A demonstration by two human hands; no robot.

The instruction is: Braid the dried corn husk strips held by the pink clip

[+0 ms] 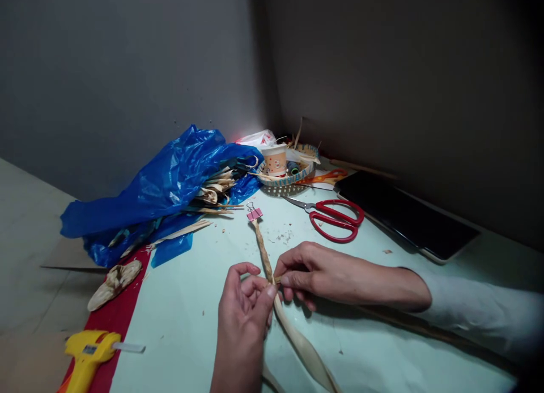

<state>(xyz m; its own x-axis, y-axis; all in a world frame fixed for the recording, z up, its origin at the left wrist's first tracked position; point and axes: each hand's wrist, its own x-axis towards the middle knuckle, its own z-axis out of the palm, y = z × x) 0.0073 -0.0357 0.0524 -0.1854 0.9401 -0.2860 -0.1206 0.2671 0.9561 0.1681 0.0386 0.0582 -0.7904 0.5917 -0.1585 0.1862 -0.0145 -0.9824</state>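
Head cam: both hands, left (244, 308) and right (304, 274), pinch the braided husk cord (264, 254); red scissors (335, 218) lie just beyond it on the table (187, 313).

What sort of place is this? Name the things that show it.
Probably a home craft corner: both hands work a braided husk strip, with red scissors, a yellow glue gun and a blue bag of husks nearby.
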